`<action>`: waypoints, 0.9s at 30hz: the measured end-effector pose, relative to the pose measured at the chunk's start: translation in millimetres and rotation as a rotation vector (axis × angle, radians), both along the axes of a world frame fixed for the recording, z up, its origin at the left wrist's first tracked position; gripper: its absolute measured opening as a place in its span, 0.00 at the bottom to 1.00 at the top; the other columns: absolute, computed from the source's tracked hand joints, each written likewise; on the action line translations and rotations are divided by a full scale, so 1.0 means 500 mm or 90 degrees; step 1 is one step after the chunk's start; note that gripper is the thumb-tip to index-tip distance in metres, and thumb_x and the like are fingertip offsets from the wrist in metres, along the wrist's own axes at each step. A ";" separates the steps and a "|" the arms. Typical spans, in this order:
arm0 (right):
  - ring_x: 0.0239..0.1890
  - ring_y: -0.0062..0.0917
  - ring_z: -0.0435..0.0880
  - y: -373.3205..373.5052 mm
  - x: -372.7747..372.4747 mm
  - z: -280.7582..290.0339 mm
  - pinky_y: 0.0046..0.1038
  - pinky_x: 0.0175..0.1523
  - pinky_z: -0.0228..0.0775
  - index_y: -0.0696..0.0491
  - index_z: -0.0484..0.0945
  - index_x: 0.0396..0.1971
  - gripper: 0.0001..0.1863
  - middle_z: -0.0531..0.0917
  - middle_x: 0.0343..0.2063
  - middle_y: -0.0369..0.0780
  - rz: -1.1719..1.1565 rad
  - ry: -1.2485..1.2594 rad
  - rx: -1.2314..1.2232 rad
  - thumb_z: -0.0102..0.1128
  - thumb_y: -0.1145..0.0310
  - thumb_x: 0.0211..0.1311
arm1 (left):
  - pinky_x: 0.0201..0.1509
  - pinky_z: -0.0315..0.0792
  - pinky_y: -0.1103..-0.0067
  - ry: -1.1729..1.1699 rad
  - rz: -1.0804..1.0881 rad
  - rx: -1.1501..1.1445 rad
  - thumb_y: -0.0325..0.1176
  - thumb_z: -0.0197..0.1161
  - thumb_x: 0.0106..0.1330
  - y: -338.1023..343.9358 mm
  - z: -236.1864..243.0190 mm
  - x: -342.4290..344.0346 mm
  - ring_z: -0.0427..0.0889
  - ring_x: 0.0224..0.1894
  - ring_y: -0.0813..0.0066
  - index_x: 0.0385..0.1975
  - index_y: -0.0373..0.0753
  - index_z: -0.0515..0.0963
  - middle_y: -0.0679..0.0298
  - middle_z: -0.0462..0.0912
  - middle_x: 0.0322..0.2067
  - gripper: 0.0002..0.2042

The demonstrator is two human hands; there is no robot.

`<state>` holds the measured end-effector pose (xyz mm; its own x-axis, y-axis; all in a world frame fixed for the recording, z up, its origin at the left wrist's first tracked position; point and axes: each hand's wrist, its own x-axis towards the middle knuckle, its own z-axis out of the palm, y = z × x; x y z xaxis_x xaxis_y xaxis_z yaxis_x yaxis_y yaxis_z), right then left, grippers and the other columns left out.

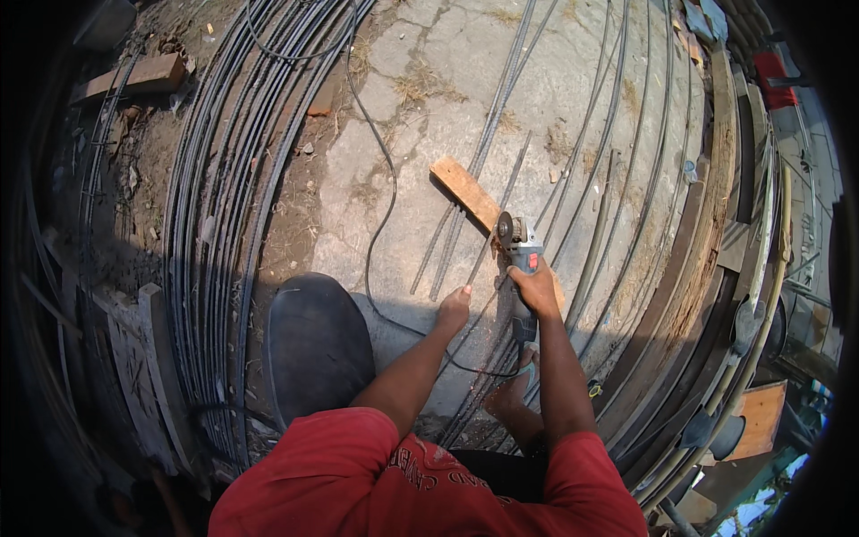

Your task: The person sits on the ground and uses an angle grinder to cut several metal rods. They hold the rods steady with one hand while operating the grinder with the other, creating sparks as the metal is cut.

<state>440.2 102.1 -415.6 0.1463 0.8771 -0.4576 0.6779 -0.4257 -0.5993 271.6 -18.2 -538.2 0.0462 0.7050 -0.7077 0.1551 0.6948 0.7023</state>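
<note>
My right hand [538, 290] is wrapped round the body of a grey and black angle grinder [524, 259]. The grinder's disc [505, 228] meets a steel bar [512, 183] beside a wooden board [467, 191], and small orange sparks show below it. My left hand [454, 308] is closed on the near part of that bar, left of the grinder. The bar crosses the board, which lies slantwise over other bars. Exactly where the disc touches the bar is too small to make out.
A black power cord [391, 179] loops over the cracked concrete. Bundled steel bars [242, 134] lie at left, and more bars [617, 116] at right. Long timber planks [707, 215] edge the right side. My sandalled foot [512, 394] is near the grinder; a dark rounded shape [318, 349] stands left.
</note>
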 end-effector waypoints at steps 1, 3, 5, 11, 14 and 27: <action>0.45 0.31 0.85 0.000 -0.002 0.001 0.31 0.55 0.75 0.60 0.78 0.54 0.27 0.87 0.44 0.44 0.005 -0.005 0.002 0.72 0.63 0.57 | 0.55 0.70 0.54 0.008 0.003 0.001 0.58 0.40 0.79 -0.002 -0.002 -0.001 0.79 0.50 0.36 0.46 0.38 0.80 0.40 0.82 0.43 0.29; 0.46 0.31 0.85 0.000 -0.006 0.006 0.31 0.55 0.75 0.60 0.78 0.54 0.27 0.87 0.44 0.44 0.008 0.003 -0.002 0.72 0.63 0.57 | 0.55 0.70 0.54 0.018 0.013 0.005 0.58 0.40 0.79 -0.005 -0.005 -0.001 0.79 0.50 0.36 0.46 0.38 0.80 0.40 0.82 0.43 0.29; 0.46 0.31 0.85 0.003 -0.012 0.012 0.32 0.55 0.75 0.60 0.78 0.54 0.27 0.87 0.44 0.44 0.003 0.030 -0.014 0.72 0.64 0.57 | 0.55 0.70 0.54 0.022 0.028 0.009 0.58 0.40 0.79 -0.008 -0.007 -0.001 0.79 0.50 0.37 0.47 0.38 0.80 0.41 0.82 0.43 0.29; 0.48 0.40 0.86 0.008 -0.020 0.023 0.36 0.55 0.76 0.63 0.77 0.52 0.30 0.86 0.45 0.51 -0.007 0.036 -0.017 0.73 0.59 0.54 | 0.55 0.70 0.54 0.012 0.004 -0.022 0.59 0.40 0.79 -0.001 0.007 -0.004 0.79 0.50 0.37 0.47 0.38 0.80 0.41 0.82 0.43 0.29; 0.49 0.41 0.86 0.015 -0.012 0.009 0.36 0.56 0.75 0.63 0.77 0.53 0.31 0.86 0.45 0.52 -0.015 0.035 -0.014 0.73 0.59 0.54 | 0.55 0.70 0.54 0.009 0.008 -0.029 0.59 0.40 0.79 0.001 0.011 -0.003 0.79 0.50 0.37 0.46 0.37 0.80 0.41 0.82 0.42 0.29; 0.50 0.40 0.86 0.019 -0.016 0.020 0.36 0.57 0.75 0.62 0.77 0.53 0.31 0.87 0.46 0.51 -0.004 0.054 -0.043 0.74 0.59 0.54 | 0.55 0.70 0.53 0.048 0.013 0.023 0.58 0.40 0.79 -0.006 0.000 -0.005 0.78 0.50 0.35 0.44 0.37 0.80 0.39 0.82 0.43 0.29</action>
